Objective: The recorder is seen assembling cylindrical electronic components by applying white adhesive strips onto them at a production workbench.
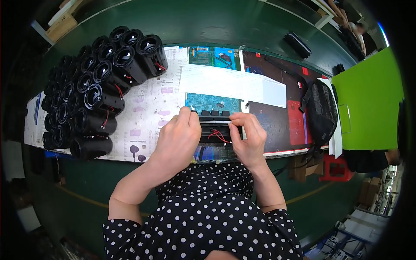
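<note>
At the table's near edge lies a black cylinder-like housing (209,135), partly hidden by my hands. Thin red wires (218,134) with small white plugs lie over it. A narrow pale strip (215,122) runs along its far side, between both hands. My left hand (178,133) is closed at the housing's left end; what its fingertips grip is hidden, though a small white point sticks out there. Thumb and forefinger of my right hand (250,135) pinch at the strip's right end. Just beyond sits a row of small black blocks (215,113).
Many black cylinders (104,71), some trailing red wires, stand grouped on the left. White paper sheets (234,84) lie across the middle. At right are a black mesh bag (321,112) and a bright green panel (368,102). A black cylinder (298,45) lies farther off.
</note>
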`<state>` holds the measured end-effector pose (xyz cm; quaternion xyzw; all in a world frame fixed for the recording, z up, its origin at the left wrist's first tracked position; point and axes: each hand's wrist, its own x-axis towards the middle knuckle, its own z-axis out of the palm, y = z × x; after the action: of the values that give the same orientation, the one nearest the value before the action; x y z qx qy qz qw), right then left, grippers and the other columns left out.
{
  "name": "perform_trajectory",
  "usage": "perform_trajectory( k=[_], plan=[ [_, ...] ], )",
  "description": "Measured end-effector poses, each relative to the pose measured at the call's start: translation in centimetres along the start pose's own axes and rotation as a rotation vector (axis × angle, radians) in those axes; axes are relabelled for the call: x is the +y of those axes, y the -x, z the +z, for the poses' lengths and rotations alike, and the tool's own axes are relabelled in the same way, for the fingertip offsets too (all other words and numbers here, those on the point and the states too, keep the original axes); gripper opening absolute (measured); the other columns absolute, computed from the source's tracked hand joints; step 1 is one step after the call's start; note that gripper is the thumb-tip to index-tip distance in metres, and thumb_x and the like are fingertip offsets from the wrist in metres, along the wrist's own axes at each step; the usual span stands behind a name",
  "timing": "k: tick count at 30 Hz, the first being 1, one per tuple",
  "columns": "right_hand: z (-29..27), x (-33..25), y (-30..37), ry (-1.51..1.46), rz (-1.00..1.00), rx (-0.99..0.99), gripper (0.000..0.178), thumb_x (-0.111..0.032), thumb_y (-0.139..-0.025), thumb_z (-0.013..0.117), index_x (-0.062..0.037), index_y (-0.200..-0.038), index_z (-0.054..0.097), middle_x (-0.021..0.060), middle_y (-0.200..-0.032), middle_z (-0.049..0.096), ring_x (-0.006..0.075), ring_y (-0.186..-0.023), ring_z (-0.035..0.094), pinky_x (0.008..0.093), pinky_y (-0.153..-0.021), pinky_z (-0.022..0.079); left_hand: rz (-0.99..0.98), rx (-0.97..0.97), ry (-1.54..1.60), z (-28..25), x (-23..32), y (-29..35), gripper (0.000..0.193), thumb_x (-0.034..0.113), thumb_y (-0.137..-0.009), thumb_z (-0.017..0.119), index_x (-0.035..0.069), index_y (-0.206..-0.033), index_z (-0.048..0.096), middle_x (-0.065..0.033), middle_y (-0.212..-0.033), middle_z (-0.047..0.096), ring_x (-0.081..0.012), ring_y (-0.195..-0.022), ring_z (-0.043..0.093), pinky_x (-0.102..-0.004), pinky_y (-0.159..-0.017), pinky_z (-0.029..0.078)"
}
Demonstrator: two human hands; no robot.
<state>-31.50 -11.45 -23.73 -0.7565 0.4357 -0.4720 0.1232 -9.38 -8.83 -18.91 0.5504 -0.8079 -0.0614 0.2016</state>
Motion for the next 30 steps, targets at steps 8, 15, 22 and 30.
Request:
perform_trajectory(
  k=[8,15,22,30],
  plan=[
    [-2.3,-1.7,-2.8,0.241,0.014,-0.334,0.021,-0.001,-0.086,0.079,-0.0035,-0.099,0.062,0.0109,-0.089,0.072,0.0308,-0.082,0.074,0.0413,-0.069,0.057,-0.267,-0.144,0.259,-1.7,-0.9,-0.3,0.036,0.007,-0.088,0.085,-0.004,-0.110,0.059,-0.0203,-0.113,0.062,-0.0409,-0.094,0.069,-0.0466,-0.082,0.060],
    [-0.1,-3.2,-6.4,0.426,-0.384,-0.540,0.040,-0.013,-0.076,0.081,-0.0050,-0.110,0.061,0.0076,-0.091,0.067,0.0263,-0.084,0.070,0.0390,-0.077,0.051,-0.011,-0.037,0.509,1.6,-4.0,2.4,0.071,0.006,-0.077,0.091,-0.003,-0.138,0.055,-0.0219,-0.137,0.057,-0.0447,-0.121,0.064,-0.0490,-0.102,0.057],
    [2.6,-3.2,-6.4,0.161,-0.337,-0.532,0.051,-0.010,-0.079,0.085,-0.0046,-0.125,0.064,0.0080,-0.100,0.073,0.0288,-0.093,0.073,0.0422,-0.082,0.054,-0.024,-0.022,0.404,0.6,-4.2,2.3,0.068,0.006,-0.079,0.090,-0.002,-0.137,0.056,-0.0217,-0.132,0.060,-0.0414,-0.118,0.063,-0.0465,-0.101,0.054],
    [-2.4,2.1,-2.1,-0.174,0.027,-0.294,0.035,0.006,-0.082,0.081,-0.0013,-0.114,0.068,0.0100,-0.096,0.073,0.0295,-0.087,0.073,0.0386,-0.077,0.058,-0.086,0.145,0.615,2.6,-3.8,1.0,0.020,0.002,-0.089,0.080,-0.001,-0.101,0.064,-0.0131,-0.107,0.061,-0.0276,-0.098,0.064,-0.0388,-0.085,0.053]
  ],
)
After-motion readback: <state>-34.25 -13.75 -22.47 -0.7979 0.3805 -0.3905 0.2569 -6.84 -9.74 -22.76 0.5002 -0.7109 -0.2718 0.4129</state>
